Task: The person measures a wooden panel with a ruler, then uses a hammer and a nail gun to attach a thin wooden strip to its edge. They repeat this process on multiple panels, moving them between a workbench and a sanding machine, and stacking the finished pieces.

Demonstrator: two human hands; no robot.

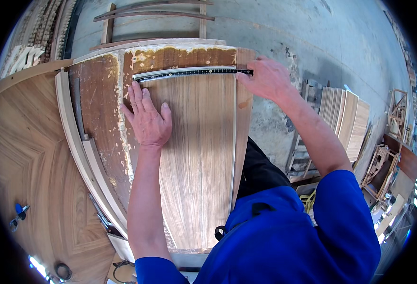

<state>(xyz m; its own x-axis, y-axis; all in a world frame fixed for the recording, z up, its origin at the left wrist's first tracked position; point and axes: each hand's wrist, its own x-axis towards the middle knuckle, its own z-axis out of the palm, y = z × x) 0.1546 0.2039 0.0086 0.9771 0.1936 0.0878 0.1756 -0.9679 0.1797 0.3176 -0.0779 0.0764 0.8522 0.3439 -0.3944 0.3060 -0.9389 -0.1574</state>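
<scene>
Blue sleeves nearest; left hand (148, 120) spread flat on veneer panel (199, 156), right hand (264, 78) pinching ruler (192, 73) end. Measuring step; next calls for steady ruler, mark.

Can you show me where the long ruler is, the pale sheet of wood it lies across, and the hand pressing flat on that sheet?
ruler (189, 73): head view, middle of its dark strip.
veneer sheet (201, 161): head view, bare centre of the pale wood.
left hand (147, 120): head view, back of the hand.

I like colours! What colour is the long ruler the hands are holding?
Black with a pale silvery top edge; the ruler lies across the wood sheet, clearest in the head view.
</scene>
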